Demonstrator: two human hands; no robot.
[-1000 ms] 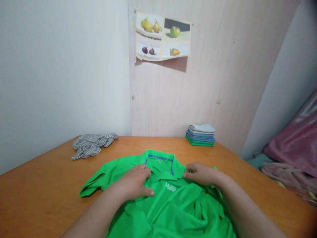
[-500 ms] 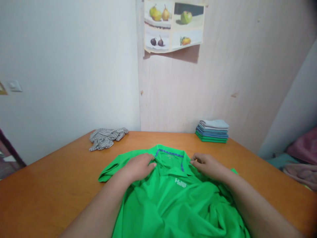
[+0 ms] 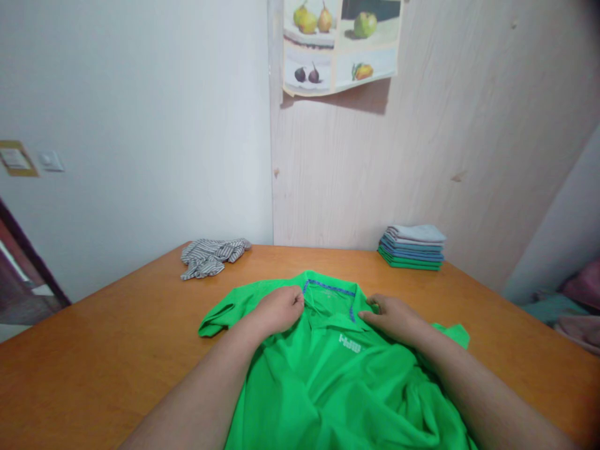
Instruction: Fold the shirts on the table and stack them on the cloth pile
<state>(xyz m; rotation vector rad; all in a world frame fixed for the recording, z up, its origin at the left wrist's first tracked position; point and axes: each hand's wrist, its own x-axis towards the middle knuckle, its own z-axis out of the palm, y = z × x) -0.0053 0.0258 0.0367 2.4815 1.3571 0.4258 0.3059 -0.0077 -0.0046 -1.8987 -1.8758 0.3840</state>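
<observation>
Head view: a bright green cloth polo shirt (image 3: pixel 290 387) lies front up on the orange-brown wood-look table (image 3: pixel 117 362), its body running towards 6 o'clock of the neck opening. The bare left hand (image 3: pixel 281 309) sits at 9 o'clock of that opening, fingers curled closed and seemingly pinching the edge of the green collar with blue patterned trim (image 3: pixel 330 287). The bare right hand (image 3: pixel 391 317) rests at 3 o'clock, thumb and fingers bent against the collar's other side; I cannot tell whether cloth is gripped between them. Placed opposite each other, the hands probably hold the neckline spread and level, while the lower body stays loosely rumpled. The crumpled grey-and-white striped cloth (image 3: pixel 213 256) near 10 o'clock and the square stack of folded fabrics (image 3: pixel 412 248) at 2 o'clock sit well apart, seemingly leaving the shirt room.
</observation>
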